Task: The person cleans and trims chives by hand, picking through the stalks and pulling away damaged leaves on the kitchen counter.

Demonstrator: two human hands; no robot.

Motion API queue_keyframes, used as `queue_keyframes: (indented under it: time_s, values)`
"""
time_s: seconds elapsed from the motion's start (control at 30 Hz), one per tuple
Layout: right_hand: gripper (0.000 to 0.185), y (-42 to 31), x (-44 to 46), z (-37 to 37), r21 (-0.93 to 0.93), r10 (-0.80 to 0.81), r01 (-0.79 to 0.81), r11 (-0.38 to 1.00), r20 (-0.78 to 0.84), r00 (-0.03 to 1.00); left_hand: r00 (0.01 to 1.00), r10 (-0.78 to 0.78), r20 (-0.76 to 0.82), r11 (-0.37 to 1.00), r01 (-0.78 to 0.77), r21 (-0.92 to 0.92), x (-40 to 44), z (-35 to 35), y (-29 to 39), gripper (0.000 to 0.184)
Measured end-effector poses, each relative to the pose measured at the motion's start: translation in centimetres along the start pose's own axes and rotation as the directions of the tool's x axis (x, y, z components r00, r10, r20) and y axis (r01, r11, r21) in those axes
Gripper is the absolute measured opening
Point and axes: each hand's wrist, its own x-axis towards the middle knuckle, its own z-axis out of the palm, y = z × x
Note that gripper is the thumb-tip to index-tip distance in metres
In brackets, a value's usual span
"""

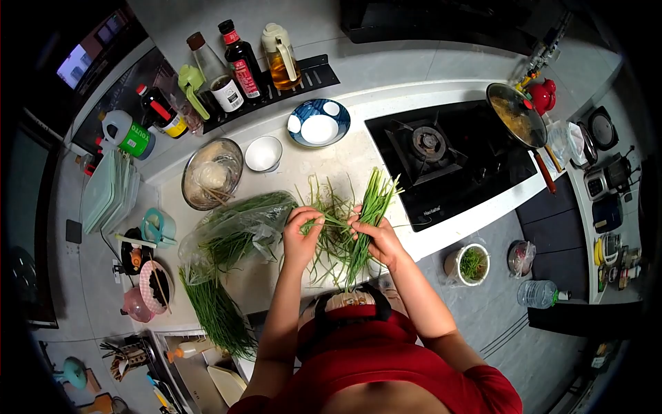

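Note:
My right hand (378,238) is wrapped round a bunch of long green stalks (376,203) above the counter's front part. To its left, my left hand (302,234) has its fingers pinched on a few thin green strands that stretch across to the bunch. Loose green and yellowish strands (329,238) lie on the counter between and beneath both hands. Beside my left hand is a clear plastic bag (238,231) with more green stalks inside, and a thick bundle of them (217,310) sticks out over the counter's front edge.
Behind the hands stand a blue patterned bowl (318,124), a white bowl (263,153) and a metal bowl with dough (212,172). A black gas stove (441,155) with a lidded pan (516,116) is at right. A white bin (469,264) stands on the floor.

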Motion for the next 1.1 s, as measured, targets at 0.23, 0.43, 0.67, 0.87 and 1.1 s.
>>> queue_keyframes:
  time_s: [0.23, 0.43, 0.67, 0.87, 1.1]
  values:
    - [0.028, -0.1, -0.3, 0.0, -0.025, 0.042, -0.041, 0.999, 0.041, 0.998, 0.997, -0.02, -0.074, 0.998, 0.016, -0.056, 0.3, -0.3, -1.0, 0.008]
    - [0.017, -0.4, -0.6, -0.2, -0.139, 0.096, -0.095, 0.986, 0.005, 0.995, 0.983, -0.179, -0.042, 0.955, 0.163, -0.249, 0.1, -0.2, -3.4, 0.007]
    - [0.017, -0.3, -0.8, -0.8, -0.029, 0.158, -0.155, 0.987, 0.142, 0.977, 0.934, -0.353, 0.053, 0.835, 0.34, -0.432, -0.1, 0.5, -2.7, 0.007]
    - [0.019, 0.4, -0.1, -1.7, 0.016, 0.07, -0.069, 0.997, -0.069, 0.995, 0.926, -0.373, 0.049, 0.794, 0.346, -0.5, -0.1, 0.2, -1.3, 0.008]
    - [0.02, -0.2, -0.5, -1.8, 0.384, 0.088, -0.139, 0.913, 0.148, 0.985, 0.905, -0.407, 0.124, 0.759, 0.41, -0.505, -0.8, 0.6, -2.6, 0.01]
